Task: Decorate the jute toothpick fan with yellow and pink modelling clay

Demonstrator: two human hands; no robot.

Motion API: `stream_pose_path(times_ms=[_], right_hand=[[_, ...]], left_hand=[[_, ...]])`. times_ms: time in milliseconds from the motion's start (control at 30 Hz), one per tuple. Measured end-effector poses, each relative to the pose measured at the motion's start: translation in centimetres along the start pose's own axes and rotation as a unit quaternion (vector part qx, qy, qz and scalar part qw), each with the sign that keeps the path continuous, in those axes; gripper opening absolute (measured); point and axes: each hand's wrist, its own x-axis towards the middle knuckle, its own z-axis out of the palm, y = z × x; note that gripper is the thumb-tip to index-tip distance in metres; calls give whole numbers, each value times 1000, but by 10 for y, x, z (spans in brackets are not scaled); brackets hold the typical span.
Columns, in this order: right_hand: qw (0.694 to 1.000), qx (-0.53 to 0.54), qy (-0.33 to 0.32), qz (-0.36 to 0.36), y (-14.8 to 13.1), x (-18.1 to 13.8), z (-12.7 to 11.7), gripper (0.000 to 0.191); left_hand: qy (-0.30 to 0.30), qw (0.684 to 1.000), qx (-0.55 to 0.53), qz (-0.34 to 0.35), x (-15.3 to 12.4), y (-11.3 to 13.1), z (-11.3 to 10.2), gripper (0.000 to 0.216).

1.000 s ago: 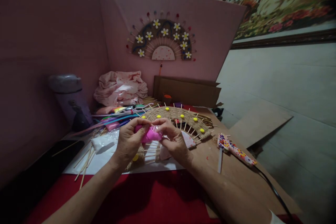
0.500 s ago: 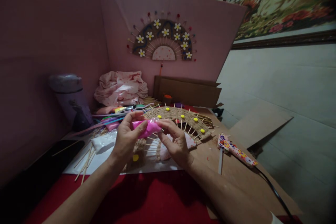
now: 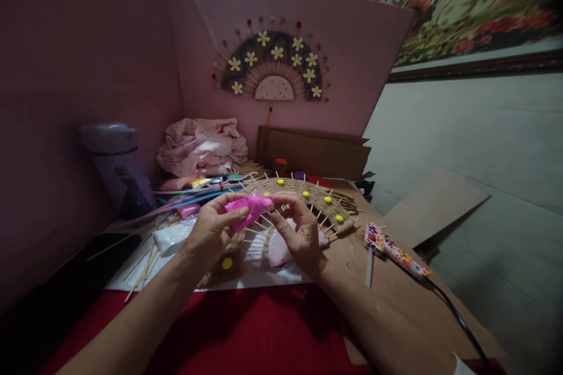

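Observation:
Between my two hands is a small clear plastic packet of bright pink modelling clay [image 3: 250,210], raised above the table. My left hand [image 3: 213,225] grips its left part, thumb in front and fingers behind. The fingers of my right hand [image 3: 301,231] are curled at the packet's right end, index finger against it and thumb a little lower. Beneath lies a half-round woven fan [image 3: 292,188] of twine on thin sticks, dotted with several yellow discs. My right hand partly hides its pale spotted centre piece [image 3: 278,246].
A flower-patterned glue gun [image 3: 393,251] with a black cord lies right, on a brown board [image 3: 387,316]. Left are loose sticks [image 3: 143,272], a white bag [image 3: 173,237] and a purple tumbler [image 3: 116,170]. Behind are bundled cloth [image 3: 204,146] and cardboard [image 3: 312,152]; a finished fan [image 3: 275,67] hangs above.
The pink packet has shifted slightly right and turned, its clear end now less visible. My right hand has moved slightly right, uncovering more of the fan's centre piece.

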Motion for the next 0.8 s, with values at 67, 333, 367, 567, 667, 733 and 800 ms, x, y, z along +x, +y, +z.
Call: stream_pose_path(times_ms=[67, 333, 367, 567, 667, 733, 800], right_hand=[[1000, -6, 8, -5, 1, 0, 1, 12], [997, -44, 7, -68, -1, 0, 1, 7], [996, -49, 8, -72, -1, 0, 1, 7], [992, -91, 14, -91, -5, -3, -3, 13], [987, -110, -17, -115, -8, -4, -3, 22], [984, -118, -34, -125, -9, -5, -3, 28], [983, -126, -43, -123, -8, -5, -2, 32]], left_hand=[[5, 1000, -2, 8, 1, 0, -1, 39], [28, 1000, 7, 6, 1, 0, 2, 43], [31, 999, 5, 7, 1, 0, 3, 43], [60, 998, 10, 27, 0, 3, 6, 43], [66, 997, 24, 40, 0, 4, 6, 41], [65, 996, 35, 51, 0, 3, 5, 39], [60, 995, 48, 62, 1, 2, 4, 36]])
